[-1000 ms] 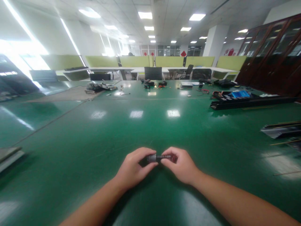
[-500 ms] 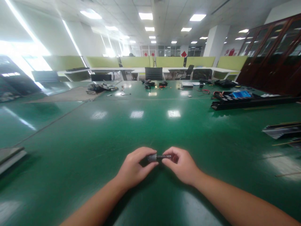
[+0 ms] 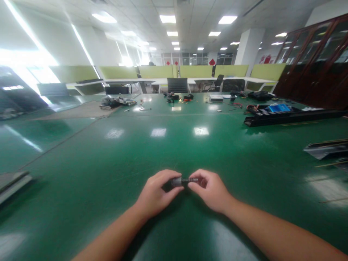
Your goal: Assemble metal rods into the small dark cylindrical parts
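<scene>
Head view: reaching in from lower L w/ left hand [image 3: 157,190] — forearm slanted, fingers turned inward, pinching dark cylinder [image 3: 177,181]. Angled in from lower R w/ right hand [image 3: 212,190], thumb & index gripping thin rod [image 3: 190,180] — lined up w/ cylinder, roughly level, near edge of green desk [image 3: 174,145]. Can't tell if touching desk.

Grey cylinder [image 3: 177,181], seemingly joined to a dark shaft [image 3: 189,180], both level.
</scene>
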Available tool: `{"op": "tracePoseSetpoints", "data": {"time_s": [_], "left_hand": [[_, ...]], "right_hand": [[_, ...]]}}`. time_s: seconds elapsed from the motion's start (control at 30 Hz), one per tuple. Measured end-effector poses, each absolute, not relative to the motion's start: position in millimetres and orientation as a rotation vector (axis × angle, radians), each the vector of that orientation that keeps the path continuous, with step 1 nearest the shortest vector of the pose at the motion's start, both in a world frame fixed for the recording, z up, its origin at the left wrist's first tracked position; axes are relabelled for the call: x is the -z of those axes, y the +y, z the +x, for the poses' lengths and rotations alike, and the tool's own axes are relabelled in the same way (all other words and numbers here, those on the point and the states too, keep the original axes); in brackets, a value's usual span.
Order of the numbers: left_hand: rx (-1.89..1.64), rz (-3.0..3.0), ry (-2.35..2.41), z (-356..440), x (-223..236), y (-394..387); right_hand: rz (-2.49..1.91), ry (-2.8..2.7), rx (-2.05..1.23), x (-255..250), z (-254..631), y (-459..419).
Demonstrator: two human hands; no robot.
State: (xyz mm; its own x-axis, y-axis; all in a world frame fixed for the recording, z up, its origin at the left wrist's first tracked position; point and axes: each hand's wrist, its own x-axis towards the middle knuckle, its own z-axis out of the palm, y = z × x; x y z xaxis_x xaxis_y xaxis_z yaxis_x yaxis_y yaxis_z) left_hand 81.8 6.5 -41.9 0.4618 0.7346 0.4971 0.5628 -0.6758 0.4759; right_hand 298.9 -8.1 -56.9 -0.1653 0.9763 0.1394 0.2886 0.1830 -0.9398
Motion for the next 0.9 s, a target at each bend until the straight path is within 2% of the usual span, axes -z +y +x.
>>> {"op": "tracePoseSetpoints", "data": {"time_s": [0.9], "left_hand": [[-1.055, 2.484, 1.114, 77.8, 43.7, 8.7]], "right_hand": [[-1.243, -1.623, -1.003, 58.6, 300.3, -7.6]]}}
